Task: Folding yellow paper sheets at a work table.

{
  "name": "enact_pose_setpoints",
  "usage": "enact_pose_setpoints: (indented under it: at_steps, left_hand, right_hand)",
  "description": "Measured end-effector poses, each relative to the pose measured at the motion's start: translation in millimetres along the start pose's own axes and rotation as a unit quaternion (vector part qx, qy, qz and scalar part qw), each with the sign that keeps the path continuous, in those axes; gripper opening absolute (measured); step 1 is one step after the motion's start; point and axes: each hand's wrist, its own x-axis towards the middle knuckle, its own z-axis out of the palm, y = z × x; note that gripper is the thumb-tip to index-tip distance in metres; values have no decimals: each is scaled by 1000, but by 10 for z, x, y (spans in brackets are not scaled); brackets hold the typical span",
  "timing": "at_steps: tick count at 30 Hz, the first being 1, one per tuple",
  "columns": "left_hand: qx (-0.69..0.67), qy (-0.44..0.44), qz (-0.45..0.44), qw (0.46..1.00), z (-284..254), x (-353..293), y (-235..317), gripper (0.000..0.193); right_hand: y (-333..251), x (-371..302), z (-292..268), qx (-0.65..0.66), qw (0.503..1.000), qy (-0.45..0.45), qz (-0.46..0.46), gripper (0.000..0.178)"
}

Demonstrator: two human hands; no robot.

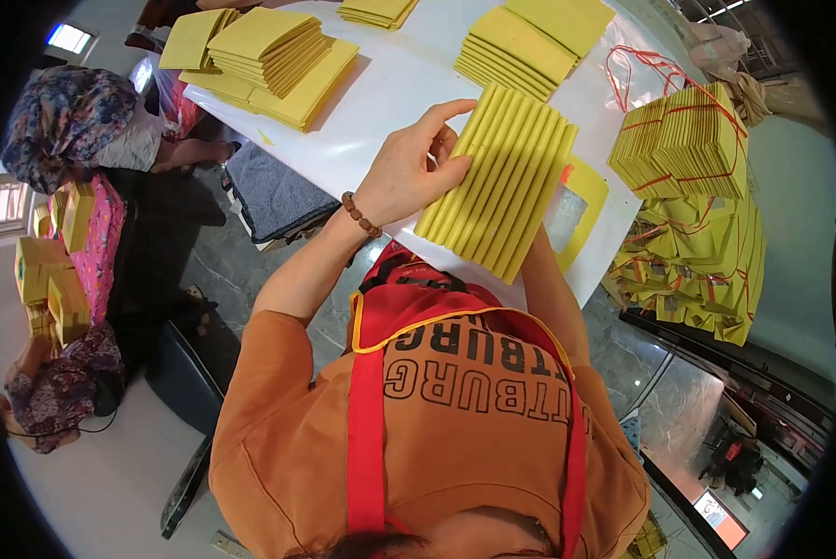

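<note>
A bundle of folded yellow paper pieces is held up in front of me, its rounded folds lying side by side in slanting rows. My left hand grips its left edge, the thumb against the near part and the index finger reaching to the far corner. On that wrist is a brown bead bracelet. Behind the bundle my right hand is hidden; only the right forearm shows below it. Under the bundle's right side, a yellow sheet with a pale grey patch lies on the white table.
Yellow paper stacks lie at the far left of the table, another stack at the far middle. Red-tied bundles stand at the right. A dark chair is left of me. Two other people are at the left.
</note>
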Motion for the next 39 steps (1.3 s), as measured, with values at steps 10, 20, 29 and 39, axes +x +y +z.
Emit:
enact_pose_setpoints:
  at_steps: [10, 20, 29, 39]
  left_hand:
    - [24, 5, 6, 1000, 15, -8, -15, 26]
    - [55, 39, 43, 997, 81, 1, -28, 23]
    - [91, 54, 43, 993, 114, 18, 26, 29]
    - [176, 65, 40, 981, 150, 27, 81, 41]
  right_hand:
    - [53, -44, -3, 3, 1000, -12, 14, 65]
    - [96, -66, -10, 7, 999, -23, 21, 65]
    - [81, -17, -52, 10, 999, -32, 26, 66]
    - [10, 32, 71, 48, 992, -118, 9, 66]
